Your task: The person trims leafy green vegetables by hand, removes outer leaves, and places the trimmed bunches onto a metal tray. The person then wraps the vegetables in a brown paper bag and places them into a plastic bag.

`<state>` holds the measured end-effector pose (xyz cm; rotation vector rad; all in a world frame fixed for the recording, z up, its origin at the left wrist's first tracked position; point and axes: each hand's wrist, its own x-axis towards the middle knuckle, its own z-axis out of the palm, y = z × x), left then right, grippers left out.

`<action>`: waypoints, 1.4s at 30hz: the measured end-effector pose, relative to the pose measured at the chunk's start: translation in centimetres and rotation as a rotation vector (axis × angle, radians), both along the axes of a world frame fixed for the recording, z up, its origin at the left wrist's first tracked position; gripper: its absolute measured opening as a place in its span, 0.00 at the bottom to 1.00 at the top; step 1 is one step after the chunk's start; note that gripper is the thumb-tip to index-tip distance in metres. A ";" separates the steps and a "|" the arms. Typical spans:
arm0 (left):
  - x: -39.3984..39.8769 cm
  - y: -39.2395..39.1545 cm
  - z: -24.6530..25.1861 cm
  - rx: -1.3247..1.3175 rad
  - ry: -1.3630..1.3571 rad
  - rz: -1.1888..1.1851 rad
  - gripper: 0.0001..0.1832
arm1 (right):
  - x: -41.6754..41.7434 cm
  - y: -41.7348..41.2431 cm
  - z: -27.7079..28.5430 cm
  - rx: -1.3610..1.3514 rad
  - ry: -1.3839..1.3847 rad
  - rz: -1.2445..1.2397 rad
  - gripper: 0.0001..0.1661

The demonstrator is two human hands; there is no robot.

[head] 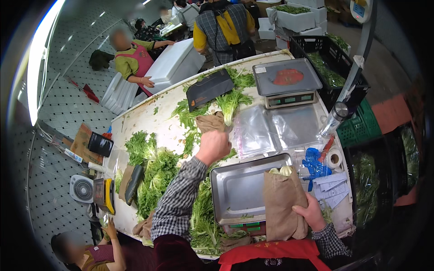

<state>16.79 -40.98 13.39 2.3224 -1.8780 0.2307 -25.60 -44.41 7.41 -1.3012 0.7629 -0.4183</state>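
My right hand (310, 211) grips the side of a brown paper bag (284, 206). Pale bases of leafy greens (283, 171) poke from its top. The bag stands over the right part of a steel scale tray (239, 193). My left hand (214, 146) reaches over the table with curled fingers, close to a crumpled brown wrapping (211, 122) and a frisée-like head of greens (230, 105). Its fingertips are hidden, so whether it holds anything is unclear. A big heap of curly greens (157, 172) lies left of my left arm.
Clear plastic bags (256, 130) lie below a second scale (288, 78). A steel flask (334, 118), blue plastic (313, 162), a tape roll (334, 158) and paper slips (332, 189) line the right edge. Across the table, a person (137, 64) holds a white foam box (176, 64).
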 end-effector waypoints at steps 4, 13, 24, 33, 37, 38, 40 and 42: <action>-6.3 5.7 3.1 0.401 0.082 0.076 0.12 | -1.4 0.3 0.2 0.046 -0.077 -0.097 0.31; -14.9 11.8 -8.9 0.206 1.707 0.321 0.15 | -3.8 1.4 3.1 0.134 -0.182 -0.212 0.29; -18.8 12.2 -8.6 0.041 0.581 -0.006 0.33 | -8.7 3.0 2.7 0.111 -0.194 -0.295 0.28; -17.4 12.1 -12.5 -0.007 0.365 -0.014 0.25 | -9.6 4.1 2.0 0.145 -0.217 -0.299 0.29; -18.0 11.8 -11.8 -0.071 0.407 0.012 0.17 | -9.4 4.5 2.4 0.136 -0.234 -0.307 0.29; -18.7 12.0 -10.3 -0.101 0.422 0.013 0.14 | -9.5 4.5 2.5 0.134 -0.232 -0.312 0.29; -19.0 12.4 -9.4 -0.125 0.439 0.026 0.11 | -9.4 4.6 2.5 0.136 -0.231 -0.308 0.29; -18.5 12.5 -10.4 -0.110 0.445 0.031 0.11 | -9.4 4.5 2.3 0.136 -0.229 -0.306 0.29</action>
